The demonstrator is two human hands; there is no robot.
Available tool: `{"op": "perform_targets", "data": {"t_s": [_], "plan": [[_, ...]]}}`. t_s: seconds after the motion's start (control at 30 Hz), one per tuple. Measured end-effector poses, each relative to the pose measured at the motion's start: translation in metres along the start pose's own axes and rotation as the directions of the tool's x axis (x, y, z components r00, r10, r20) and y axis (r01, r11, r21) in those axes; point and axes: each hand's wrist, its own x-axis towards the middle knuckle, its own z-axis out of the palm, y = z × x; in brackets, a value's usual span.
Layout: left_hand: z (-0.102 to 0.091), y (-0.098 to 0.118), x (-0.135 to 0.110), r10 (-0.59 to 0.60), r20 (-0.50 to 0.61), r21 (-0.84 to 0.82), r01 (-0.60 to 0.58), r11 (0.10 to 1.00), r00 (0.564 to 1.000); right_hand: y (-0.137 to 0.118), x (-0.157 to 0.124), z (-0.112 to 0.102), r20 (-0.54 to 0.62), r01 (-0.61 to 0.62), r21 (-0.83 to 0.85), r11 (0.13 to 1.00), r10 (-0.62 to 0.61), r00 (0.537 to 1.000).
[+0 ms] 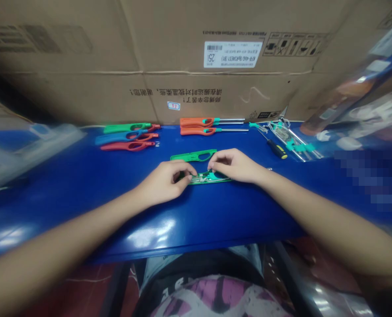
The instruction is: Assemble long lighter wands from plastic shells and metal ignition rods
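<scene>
A green half shell of a long-reach lighter (204, 181) lies on the blue tabletop, with thin metal and teal parts inside it. My left hand (166, 181) is closed at its left end, thumb and fingers pinching around the shell and its inner parts. My right hand (235, 165) is bent over its right part, fingertips pinched together near a small dark piece that I cannot make out. Just behind lies the other green shell half (192, 156), with its oval trigger opening on the right. A metal tip sticks out past my right wrist.
Back left lie several green, blue and red lighter handles (128, 145). Two orange lighters (196, 130) with metal tubes lie at the back middle. A screwdriver (276, 149) and a bag of metal tubes with teal parts (298, 143) lie right. A cardboard wall (103, 92) stands behind.
</scene>
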Motion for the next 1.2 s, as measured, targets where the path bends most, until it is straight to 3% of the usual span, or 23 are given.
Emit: {"op": "perform_targets", "data": {"t_s": [0.23,0.33,0.63,0.93,1.2], "plan": [[0.002,-0.001,0.0,0.09,-0.035,0.064,-0.088,0.994,0.995,0.0,-0.006,0.002,0.042,0.274,-0.268,0.924,-0.273,0.961],[0.003,-0.002,0.0,0.097,-0.043,0.069,-0.094,0.993,0.994,0.0,-0.007,0.002,0.083,0.324,-0.321,0.89,-0.314,0.946],[0.004,-0.004,0.001,0.104,-0.051,0.056,-0.101,0.993,0.993,0.0,-0.007,0.006,0.077,0.283,-0.384,0.879,-0.275,0.958],[0.005,-0.004,0.001,0.121,-0.037,0.082,-0.118,0.99,0.992,0.0,-0.003,0.012,-0.006,0.055,-0.255,0.965,-0.059,0.998],[0.006,-0.002,0.0,0.138,-0.041,0.112,-0.133,0.985,0.99,-0.001,-0.005,0.011,0.022,0.077,-0.249,0.965,-0.074,0.997]]}}
